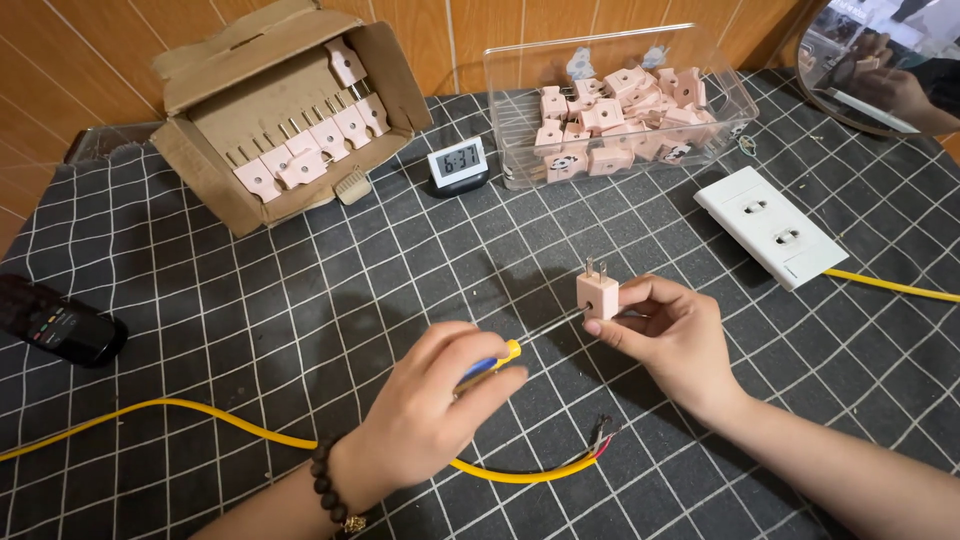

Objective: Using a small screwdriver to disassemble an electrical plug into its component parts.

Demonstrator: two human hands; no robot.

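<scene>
My right hand (672, 335) grips a small pink plug adapter (597, 294) with its two metal prongs pointing up. My left hand (440, 405) holds a screwdriver (500, 357) with a blue and yellow handle; its thin shaft reaches right to the side of the adapter. A yellow cable (200, 415) runs across the cloth under my left wrist and ends in bare red and dark wires (603, 438) below my right hand.
A torn cardboard box (200, 170) of pink adapters stands at the back left. A clear plastic tub (520, 160) holds several more. A small digital clock (458, 165), a white double socket plate (770, 228) and a dark device (60, 322) lie on the checked cloth (300, 300).
</scene>
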